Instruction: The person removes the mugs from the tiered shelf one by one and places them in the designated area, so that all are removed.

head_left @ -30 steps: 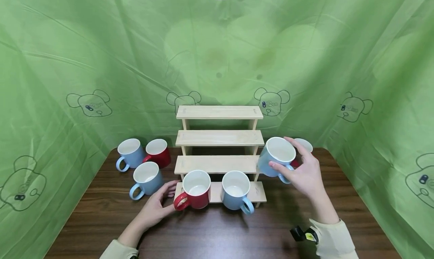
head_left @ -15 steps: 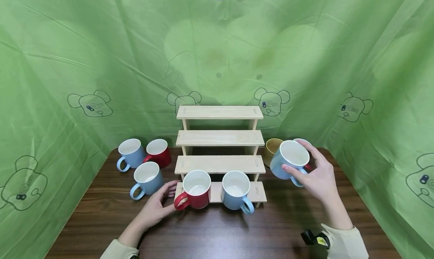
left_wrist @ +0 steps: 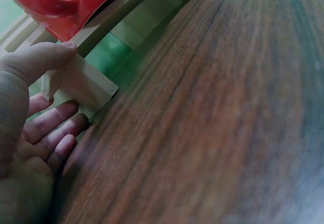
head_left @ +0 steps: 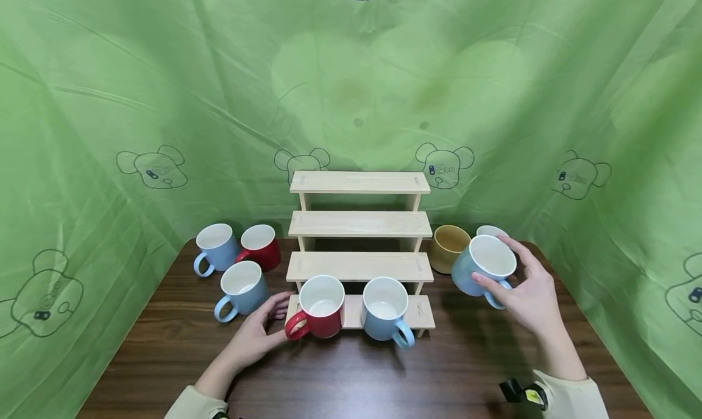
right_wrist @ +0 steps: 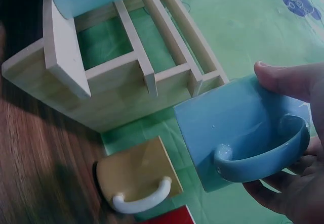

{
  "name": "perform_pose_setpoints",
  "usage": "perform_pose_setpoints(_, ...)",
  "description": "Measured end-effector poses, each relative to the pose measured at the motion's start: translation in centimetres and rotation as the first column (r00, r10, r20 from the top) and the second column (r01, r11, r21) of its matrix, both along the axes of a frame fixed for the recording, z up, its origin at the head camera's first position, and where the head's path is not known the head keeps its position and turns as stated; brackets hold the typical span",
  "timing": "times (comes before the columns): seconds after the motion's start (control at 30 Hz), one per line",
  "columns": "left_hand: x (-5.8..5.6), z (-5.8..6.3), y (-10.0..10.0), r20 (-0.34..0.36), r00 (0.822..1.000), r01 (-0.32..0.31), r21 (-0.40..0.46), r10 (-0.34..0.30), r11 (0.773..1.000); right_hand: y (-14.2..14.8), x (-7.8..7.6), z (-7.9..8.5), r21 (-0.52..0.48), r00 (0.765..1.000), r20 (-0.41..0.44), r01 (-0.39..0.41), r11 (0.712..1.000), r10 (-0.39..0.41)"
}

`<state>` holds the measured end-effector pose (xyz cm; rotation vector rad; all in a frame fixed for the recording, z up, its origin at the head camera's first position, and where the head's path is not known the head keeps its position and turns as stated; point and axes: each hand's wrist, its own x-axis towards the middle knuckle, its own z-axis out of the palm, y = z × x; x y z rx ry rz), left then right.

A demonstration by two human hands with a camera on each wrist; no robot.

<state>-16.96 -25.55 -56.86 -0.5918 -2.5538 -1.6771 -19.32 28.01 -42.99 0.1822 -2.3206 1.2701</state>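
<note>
My right hand (head_left: 532, 294) grips a light blue mug (head_left: 470, 271) in the air, right of a stepped wooden shelf (head_left: 359, 224). Its handle (right_wrist: 263, 158) faces my palm in the right wrist view. The left hand (head_left: 255, 340) holds the left end of the lowest step, thumb (left_wrist: 48, 59) on the front edge and fingers by the side board. On that step stand a red mug (head_left: 323, 312) and another light blue mug (head_left: 384, 306), both upright, handles toward the front. The red one is close to my left thumb.
Left of the shelf stand two light blue mugs (head_left: 216, 248) (head_left: 244, 291) and a red mug (head_left: 262, 248). A mustard-yellow mug (head_left: 445, 251) and a partly hidden mug (head_left: 490, 230) stand at the right. Green cloth (head_left: 351, 90) encloses the dark wooden table (head_left: 351, 382).
My right hand has carried the light blue mug to the right and slightly toward me, away from the shelf, uncovering the yellow mug. My left hand stays at the shelf's end.
</note>
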Motion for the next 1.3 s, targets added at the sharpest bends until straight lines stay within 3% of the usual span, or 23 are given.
perform_pose_setpoints(0.57, 0.0, -0.3, 0.2, -0.041, 0.999, 0.027, 0.034, -0.025, 0.999, 2.8, -0.3, -1.6, 0.145, 0.993, 0.114, 0.019, 0.989, -0.036)
perform_pose_setpoints(0.8, 0.0, -0.2, 0.1, -0.036, 0.999, 0.019, 0.036, -0.018, 0.999, 3.2, -0.6, -2.6, 0.127, 0.989, 0.118, -0.107, 0.986, 0.092)
perform_pose_setpoints(1.0, 0.0, -0.3, 0.1, -0.044, 0.999, 0.026, 0.035, -0.025, 0.999, 3.3, -1.2, -4.2, 0.06, 0.966, 0.137, -0.23, 0.971, 0.22)
perform_pose_setpoints(1.13, 0.0, -0.3, 0.0, -0.042, 0.999, 0.026, 0.031, -0.025, 0.999, 3.4, -1.6, -5.0, 0.065, 0.95, 0.185, -0.267, 0.962, 0.251)
perform_pose_setpoints(1.3, 0.0, -0.3, 0.0, -0.029, 0.999, 0.016, 0.023, -0.015, 1.0, 3.6, -1.9, -5.7, 0.086, 0.947, 0.204, -0.271, 0.959, 0.25)
